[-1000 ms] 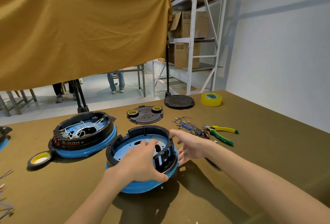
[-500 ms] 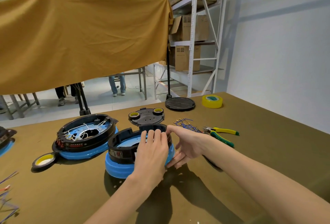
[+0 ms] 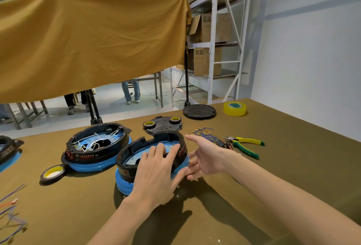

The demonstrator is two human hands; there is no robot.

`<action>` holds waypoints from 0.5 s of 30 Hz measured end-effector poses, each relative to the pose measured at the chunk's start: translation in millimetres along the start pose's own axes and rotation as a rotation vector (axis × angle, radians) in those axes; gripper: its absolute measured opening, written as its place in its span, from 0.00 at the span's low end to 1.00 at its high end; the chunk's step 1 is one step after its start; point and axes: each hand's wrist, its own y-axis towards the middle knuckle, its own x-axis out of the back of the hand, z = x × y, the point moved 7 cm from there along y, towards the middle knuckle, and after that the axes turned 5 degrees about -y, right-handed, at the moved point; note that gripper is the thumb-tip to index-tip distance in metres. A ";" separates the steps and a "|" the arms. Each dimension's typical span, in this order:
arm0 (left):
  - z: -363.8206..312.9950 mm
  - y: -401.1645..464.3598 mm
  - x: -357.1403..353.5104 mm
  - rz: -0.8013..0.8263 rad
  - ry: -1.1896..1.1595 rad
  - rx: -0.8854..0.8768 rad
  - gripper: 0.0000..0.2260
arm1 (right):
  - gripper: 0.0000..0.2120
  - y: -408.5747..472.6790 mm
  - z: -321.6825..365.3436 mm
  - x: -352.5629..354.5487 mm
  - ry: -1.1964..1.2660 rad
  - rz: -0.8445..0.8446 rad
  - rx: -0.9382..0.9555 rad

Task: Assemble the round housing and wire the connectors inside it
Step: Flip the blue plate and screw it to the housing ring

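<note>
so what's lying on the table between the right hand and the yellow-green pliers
In the head view, a loose bunch of blue wires with connectors lies between the right hand and the pliers, on the table.

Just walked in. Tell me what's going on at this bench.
A person is putting together a round housing, black ring on a blue base, on the table. The left hand lies over its near rim with fingers reaching inside; the right hand is open against its right side. No wires show inside it. A second housing to the left already has white wires in it. Loose blue wires and pliers lie to the right.
</note>
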 end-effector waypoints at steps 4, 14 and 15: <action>1.9 -0.8 -1.7 -0.021 -0.087 0.035 0.21 | 0.27 5.0 -14.8 4.2 0.036 -0.018 0.010; 3.4 5.0 -8.0 -0.099 -0.074 0.010 0.19 | 0.19 10.7 -28.3 20.8 -0.083 -0.245 0.085; 2.8 1.1 -13.8 -0.093 -0.056 -0.009 0.19 | 0.19 11.1 -25.6 24.2 -0.115 -0.286 0.117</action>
